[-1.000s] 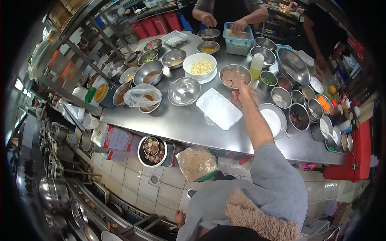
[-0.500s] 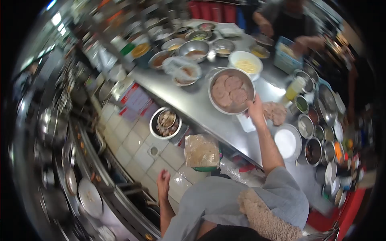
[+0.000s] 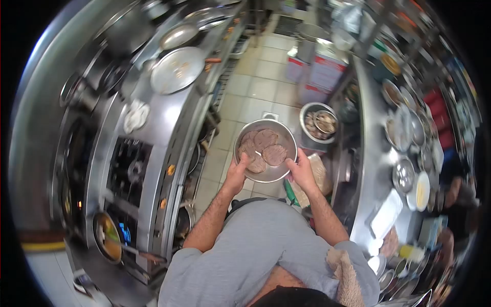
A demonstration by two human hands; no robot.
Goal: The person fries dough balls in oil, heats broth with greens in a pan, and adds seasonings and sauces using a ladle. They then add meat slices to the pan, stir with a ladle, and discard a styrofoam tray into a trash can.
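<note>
I hold a round steel bowl (image 3: 268, 177) in front of my body, over the aisle floor. Several flat, round pieces of meat (image 3: 275, 155) lie inside it. My left hand (image 3: 237, 173) is closed on the near left rim, its thumb over the edge. On the near right side, my right hand (image 3: 303, 171) grips the rim in the same way. The undersides of the bowl and some fingers are hidden.
To the left is a stove, with a pan (image 3: 108, 238) over a blue flame and a round metal lid or tray (image 3: 177, 70). A tub of shellfish-like pieces (image 3: 306, 134) stands right of the bowl. The steel counter (image 3: 365, 169) on the right carries several bowls; another person's hand shows there.
The view has turned from the counter toward the aisle and stove. The bowl has come away from above the counter to my front. My left hand, free before, now grips it too.
</note>
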